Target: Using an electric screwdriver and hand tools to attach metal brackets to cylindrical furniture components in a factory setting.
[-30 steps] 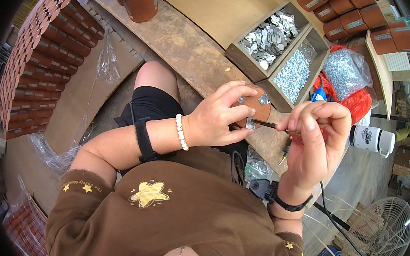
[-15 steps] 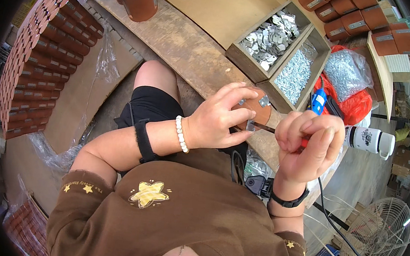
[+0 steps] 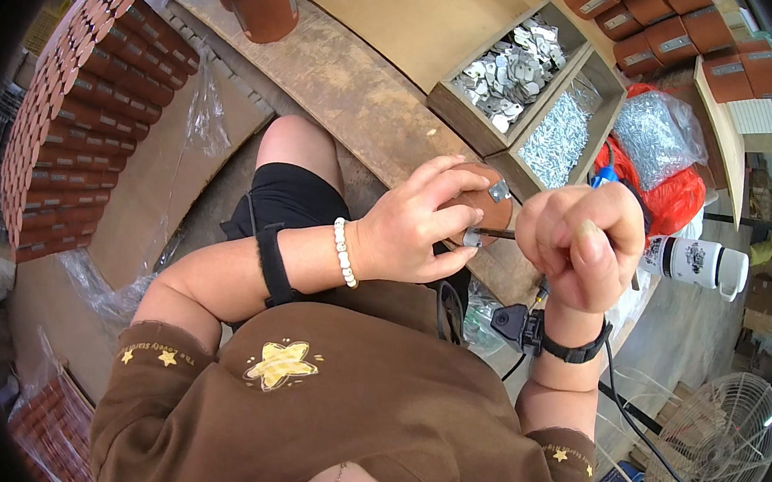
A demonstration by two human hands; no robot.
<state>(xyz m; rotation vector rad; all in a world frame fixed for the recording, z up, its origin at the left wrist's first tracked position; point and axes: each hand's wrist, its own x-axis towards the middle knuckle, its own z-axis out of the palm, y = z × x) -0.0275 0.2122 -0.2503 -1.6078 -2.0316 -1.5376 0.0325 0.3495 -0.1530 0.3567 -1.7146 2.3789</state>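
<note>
My left hand (image 3: 414, 218) is closed around a round reddish-brown piece (image 3: 498, 213) at the bench's near edge, its fingers spread over the top. A small metal plate (image 3: 499, 192) sits near the piece's rim, and a second metal bit (image 3: 473, 237) shows beside my left fingertips. My right hand (image 3: 581, 246) makes a fist around a screwdriver (image 3: 500, 234). Its dark shaft points left, with the tip at the metal bit by my left fingers. The fist hides the handle.
Beyond my hands, a wooden box (image 3: 472, 124) holds flat metal plates; the adjoining box (image 3: 547, 187) holds screws. A blue tool (image 3: 604, 176), a bag of screws (image 3: 661, 137) and a white bottle (image 3: 692, 262) are to the right. Stacked brown pots (image 3: 91, 120) stand left, a fan (image 3: 719, 450) lower right.
My right wrist has turned and lifted, so the fist now hides the red handle and more of the blue tool. The shaft lies more level. My left hand keeps its hold.
</note>
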